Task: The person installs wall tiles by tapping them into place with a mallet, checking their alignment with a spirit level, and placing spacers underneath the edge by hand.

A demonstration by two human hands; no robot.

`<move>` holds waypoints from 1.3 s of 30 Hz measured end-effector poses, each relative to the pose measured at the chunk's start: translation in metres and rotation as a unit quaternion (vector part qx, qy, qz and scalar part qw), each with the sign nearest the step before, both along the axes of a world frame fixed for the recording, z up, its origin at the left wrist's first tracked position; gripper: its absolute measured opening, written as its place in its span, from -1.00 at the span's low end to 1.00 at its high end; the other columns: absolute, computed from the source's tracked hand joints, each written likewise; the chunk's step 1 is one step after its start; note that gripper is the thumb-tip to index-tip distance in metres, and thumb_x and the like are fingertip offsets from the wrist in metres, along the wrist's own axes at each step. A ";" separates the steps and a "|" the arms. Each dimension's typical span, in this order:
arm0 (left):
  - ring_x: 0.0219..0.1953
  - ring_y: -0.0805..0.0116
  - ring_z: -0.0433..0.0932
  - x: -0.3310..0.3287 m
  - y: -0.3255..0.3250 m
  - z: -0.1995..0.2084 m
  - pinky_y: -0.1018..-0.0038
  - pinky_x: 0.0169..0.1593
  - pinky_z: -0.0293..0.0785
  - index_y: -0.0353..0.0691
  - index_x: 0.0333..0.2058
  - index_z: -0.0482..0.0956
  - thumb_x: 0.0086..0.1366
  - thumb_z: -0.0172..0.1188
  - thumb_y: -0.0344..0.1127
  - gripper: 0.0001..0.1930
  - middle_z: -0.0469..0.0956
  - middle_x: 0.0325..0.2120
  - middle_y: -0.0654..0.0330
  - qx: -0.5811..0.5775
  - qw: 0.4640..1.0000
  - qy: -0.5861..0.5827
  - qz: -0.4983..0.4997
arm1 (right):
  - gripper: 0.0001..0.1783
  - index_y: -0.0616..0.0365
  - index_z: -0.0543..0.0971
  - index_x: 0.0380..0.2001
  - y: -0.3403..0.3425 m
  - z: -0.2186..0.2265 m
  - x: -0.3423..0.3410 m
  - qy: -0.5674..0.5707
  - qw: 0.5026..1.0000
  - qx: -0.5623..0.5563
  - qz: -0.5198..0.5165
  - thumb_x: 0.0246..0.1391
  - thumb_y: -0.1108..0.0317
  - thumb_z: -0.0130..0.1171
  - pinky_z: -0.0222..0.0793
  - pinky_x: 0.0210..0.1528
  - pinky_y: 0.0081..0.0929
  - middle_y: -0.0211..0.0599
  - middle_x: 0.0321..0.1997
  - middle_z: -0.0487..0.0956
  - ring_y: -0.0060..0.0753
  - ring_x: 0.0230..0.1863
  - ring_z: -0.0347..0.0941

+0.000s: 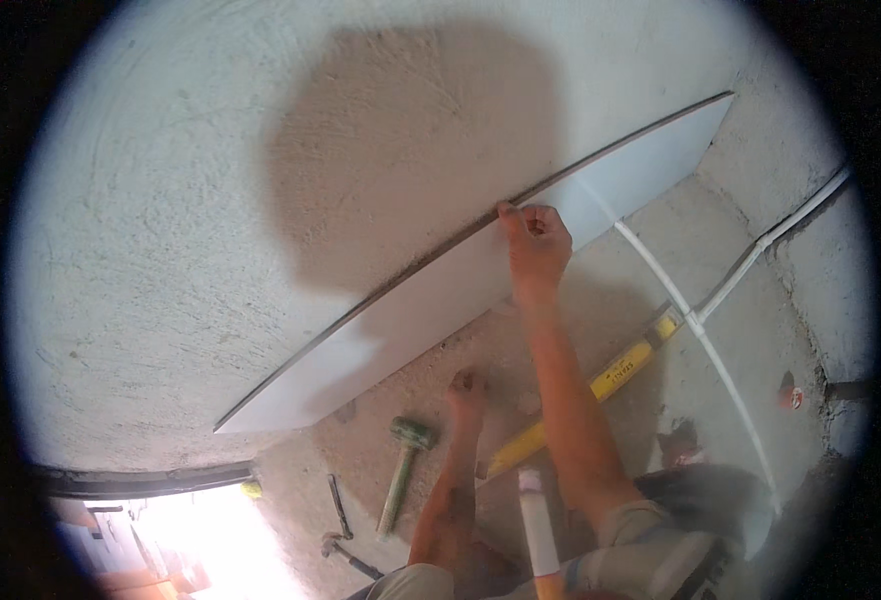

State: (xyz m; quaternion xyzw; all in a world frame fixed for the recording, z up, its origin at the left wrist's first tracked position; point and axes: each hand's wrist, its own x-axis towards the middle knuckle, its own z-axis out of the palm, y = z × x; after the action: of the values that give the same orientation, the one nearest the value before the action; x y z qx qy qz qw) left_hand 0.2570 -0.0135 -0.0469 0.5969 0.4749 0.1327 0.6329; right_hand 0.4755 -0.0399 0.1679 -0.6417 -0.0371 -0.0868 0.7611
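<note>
A long white tile panel [440, 290] stands along the base of the rough plastered wall, its grey upper edge running up to the right. My right hand [538, 245] is closed at that edge near the panel's middle, thumb and finger pinching it. Lower down, my left hand [467, 386] is curled closed over the floor, just in front of the panel's lower edge. What its fingers hold, if anything, is hidden. A mallet [413, 433] with a dark green head lies left of it. Under my right forearm a yellow spirit level [620, 370] lies slantwise.
White pipes [695, 320] cross the floor on the right and join there. Slender dark metal tools [340, 535] lie at the lower left, near a bright opening [215, 540]. A white and yellow stick-like thing [537, 525] rises close to my body. My head's shadow covers the wall.
</note>
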 end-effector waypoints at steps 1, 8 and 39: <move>-0.41 0.41 0.47 -0.002 0.001 -0.003 0.47 -0.30 0.41 -0.40 -0.19 0.48 0.21 0.11 -0.36 -0.75 0.51 -0.44 0.18 0.008 1.000 -0.013 0.002 | -0.72 0.20 0.45 -0.59 0.000 0.000 0.001 -0.002 1.000 -0.003 0.000 -0.08 0.27 0.32 0.20 -0.46 -0.58 -0.45 -0.62 0.40 -0.60 -0.55 0.26; -0.39 0.40 0.50 -0.010 -0.003 0.003 0.46 -0.27 0.42 -0.40 -0.17 0.47 0.25 0.10 -0.33 -0.74 0.52 -0.44 0.17 0.079 0.996 0.029 -0.038 | -0.74 0.16 0.45 -0.60 -0.002 0.001 0.004 0.068 0.995 0.066 0.018 0.04 0.29 0.22 0.10 -0.62 -0.67 -0.51 -0.69 0.37 -0.71 -0.67 0.21; -0.41 0.43 0.47 -0.005 -0.006 0.009 0.50 -0.34 0.42 -0.41 -0.07 0.46 0.21 0.13 -0.30 -0.64 0.54 -0.33 0.14 0.047 0.998 0.028 -0.035 | -0.64 0.32 0.54 -0.26 -0.032 -0.054 0.037 0.214 0.964 0.141 0.076 0.14 0.18 0.09 0.38 -0.22 -0.54 -0.20 -0.20 0.56 -0.50 -0.21 0.48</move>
State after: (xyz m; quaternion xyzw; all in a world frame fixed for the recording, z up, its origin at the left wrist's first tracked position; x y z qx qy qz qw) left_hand 0.2515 -0.0196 -0.0380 0.6459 0.4647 0.1160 0.5945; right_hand 0.5120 -0.0716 0.1140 -0.5265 0.0910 0.1063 0.8386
